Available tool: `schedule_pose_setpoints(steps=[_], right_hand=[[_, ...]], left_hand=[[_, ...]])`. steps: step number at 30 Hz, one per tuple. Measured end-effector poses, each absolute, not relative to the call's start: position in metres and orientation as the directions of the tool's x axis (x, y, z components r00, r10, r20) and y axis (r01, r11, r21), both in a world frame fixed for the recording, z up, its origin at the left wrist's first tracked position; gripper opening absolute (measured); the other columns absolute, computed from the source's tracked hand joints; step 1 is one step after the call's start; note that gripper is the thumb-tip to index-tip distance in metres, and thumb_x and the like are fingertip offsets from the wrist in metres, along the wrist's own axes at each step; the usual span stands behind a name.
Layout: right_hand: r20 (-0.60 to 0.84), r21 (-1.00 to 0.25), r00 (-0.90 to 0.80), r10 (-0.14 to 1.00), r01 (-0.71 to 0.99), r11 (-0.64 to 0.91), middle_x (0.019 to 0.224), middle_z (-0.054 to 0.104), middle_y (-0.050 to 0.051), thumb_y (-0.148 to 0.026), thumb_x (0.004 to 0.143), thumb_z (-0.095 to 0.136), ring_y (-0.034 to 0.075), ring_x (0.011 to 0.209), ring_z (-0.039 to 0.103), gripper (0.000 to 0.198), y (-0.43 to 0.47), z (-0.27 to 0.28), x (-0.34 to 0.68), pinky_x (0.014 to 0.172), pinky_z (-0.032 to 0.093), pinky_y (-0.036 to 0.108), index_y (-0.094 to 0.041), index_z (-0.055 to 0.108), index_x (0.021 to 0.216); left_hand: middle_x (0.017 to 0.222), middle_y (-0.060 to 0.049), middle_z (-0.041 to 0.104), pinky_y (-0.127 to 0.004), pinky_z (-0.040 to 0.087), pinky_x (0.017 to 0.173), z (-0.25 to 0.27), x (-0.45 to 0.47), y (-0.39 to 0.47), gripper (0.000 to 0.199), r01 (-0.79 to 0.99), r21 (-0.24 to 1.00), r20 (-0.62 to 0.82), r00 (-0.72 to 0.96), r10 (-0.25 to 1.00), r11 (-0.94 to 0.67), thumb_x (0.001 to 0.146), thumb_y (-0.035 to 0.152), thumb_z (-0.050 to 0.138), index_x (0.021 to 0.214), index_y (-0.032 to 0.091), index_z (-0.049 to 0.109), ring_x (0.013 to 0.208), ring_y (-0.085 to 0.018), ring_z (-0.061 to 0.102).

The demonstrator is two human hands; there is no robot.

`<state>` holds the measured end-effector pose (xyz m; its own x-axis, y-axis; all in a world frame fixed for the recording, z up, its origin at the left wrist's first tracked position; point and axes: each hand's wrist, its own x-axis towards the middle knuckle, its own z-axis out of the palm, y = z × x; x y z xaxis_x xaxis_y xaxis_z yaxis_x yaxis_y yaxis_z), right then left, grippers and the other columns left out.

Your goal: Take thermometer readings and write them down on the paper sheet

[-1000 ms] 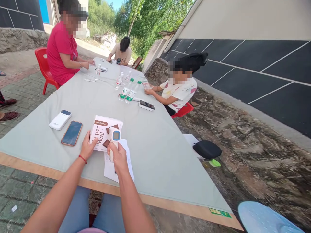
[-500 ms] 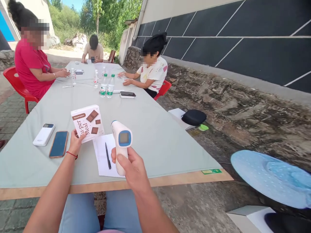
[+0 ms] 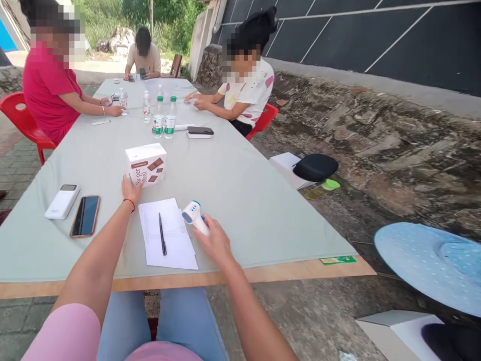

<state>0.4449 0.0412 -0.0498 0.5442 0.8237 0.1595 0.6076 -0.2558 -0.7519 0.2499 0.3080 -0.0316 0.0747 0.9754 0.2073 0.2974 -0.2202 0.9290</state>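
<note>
“Holding a box (image 3: pixel 149 168), is that what the left hand (image 3: pixel 131 189) does?”

“Yes. It grips the low left corner of the box. There is a red band (image 3: pixel 129 201) on that wrist.”

“Where is the box?”

“Just past the far edge of the paper (image 3: pixel 180 253), a bit to the left. It looks upright, with brown squares on its front. I can't tell if it rests on the table (image 3: pixel 263 220).”

“And the right hand (image 3: pixel 216 241)?”

“It is wrapped around the handle of a white and blue thermometer (image 3: pixel 193 213), by the right edge of the paper. The thermometer is tilted, with its head toward the paper.”

“What is on the paper?”

“A black pen (image 3: pixel 162 234).”

“And left of the paper?”

“A phone (image 3: pixel 85 215) with an orange edge. Just beside it, farther from the paper, is a white power bank (image 3: pixel 62 202).”

“What is far past the paper?”

“Two bottles (image 3: pixel 158 120) with green caps stand next to each other. A person in pink (image 3: pixel 50 100) sits past the paper on the left. A person in white (image 3: pixel 250 93) sits past it on the right. One more person (image 3: pixel 145 59) is farthest from the paper, with head bent down.”
</note>
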Motion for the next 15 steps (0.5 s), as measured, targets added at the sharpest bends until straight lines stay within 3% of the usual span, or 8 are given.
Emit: schedule_pose_setpoints(steps=[2, 5, 7, 9, 11, 15], right_hand=[[0.179, -0.636, 0.507, 0.843, 0.714, -0.294, 0.102, 0.066, 0.01, -0.033, 0.077, 0.058, 0.028, 0.096, 0.059, 0.04, 0.043, -0.069, 0.456, 0.081, 0.046, 0.039, -0.02, 0.061, 0.115], [0.276, -0.54, 0.494, 0.824, 0.789, -0.293, 0.111, 0.063, 0.015, -0.031, 0.078, 0.058, 0.031, 0.104, 0.056, 0.034, 0.042, -0.073, 0.458, 0.087, 0.042, 0.043, -0.018, 0.061, 0.11], [0.363, -0.558, 0.492, 0.791, 0.795, -0.238, 0.114, 0.061, 0.016, -0.032, 0.081, 0.058, 0.031, 0.105, 0.054, 0.028, 0.045, -0.065, 0.447, 0.088, 0.041, 0.044, -0.018, 0.062, 0.104], [0.383, -0.63, 0.455, 0.804, 0.765, -0.133, 0.104, 0.064, 0.013, -0.034, 0.084, 0.057, 0.027, 0.094, 0.057, 0.019, 0.053, -0.055, 0.425, 0.082, 0.043, 0.039, -0.02, 0.062, 0.097], [0.306, -0.699, 0.381, 0.872, 0.712, -0.066, 0.086, 0.065, 0.007, -0.036, 0.086, 0.059, 0.022, 0.077, 0.058, 0.016, 0.066, -0.048, 0.396, 0.072, 0.043, 0.034, -0.022, 0.061, 0.093], [0.104, -0.66, 0.317, 0.943, 0.731, -0.173, 0.079, 0.064, 0.004, -0.021, 0.078, 0.067, 0.021, 0.072, 0.059, 0.024, 0.092, -0.044, 0.353, 0.066, 0.04, 0.031, -0.022, 0.062, 0.102]], left_hand=[[0.133, -0.016, 0.042, -0.055, 0.016, 0.116, -0.034, 0.241, 0.295, 0.059, 0.391, 0.896, 0.192, 0.088, 0.977, -0.211, 0.071, 0.025, 0.073, 0.122, 0.017, 0.045, 0.138, -0.035, 0.026], [0.12, -0.01, 0.055, -0.051, 0.028, 0.111, -0.032, 0.22, 0.262, 0.037, 0.457, 0.85, 0.173, 0.231, 0.957, -0.264, 0.072, 0.026, 0.07, 0.107, 0.021, 0.058, 0.124, -0.031, 0.043], [0.108, -0.007, 0.062, -0.048, 0.034, 0.108, -0.029, 0.205, 0.236, 0.024, 0.457, 0.832, 0.157, 0.351, 0.923, -0.315, 0.071, 0.026, 0.071, 0.094, 0.023, 0.064, 0.115, -0.029, 0.052], [0.105, -0.006, 0.066, -0.046, 0.035, 0.108, -0.026, 0.192, 0.212, 0.02, 0.441, 0.801, 0.17, 0.482, 0.86, -0.406, 0.071, 0.028, 0.072, 0.09, 0.025, 0.066, 0.115, -0.028, 0.053], [0.111, -0.006, 0.066, -0.046, 0.034, 0.109, -0.026, 0.183, 0.192, 0.02, 0.426, 0.739, 0.198, 0.603, 0.773, -0.522, 0.073, 0.032, 0.071, 0.092, 0.025, 0.066, 0.119, -0.028, 0.052], [0.119, -0.007, 0.064, -0.055, 0.022, 0.114, -0.035, 0.174, 0.169, 0.018, 0.51, 0.588, 0.195, 0.664, 0.722, -0.628, 0.081, 0.032, 0.063, 0.097, 0.027, 0.069, 0.125, -0.029, 0.049]])
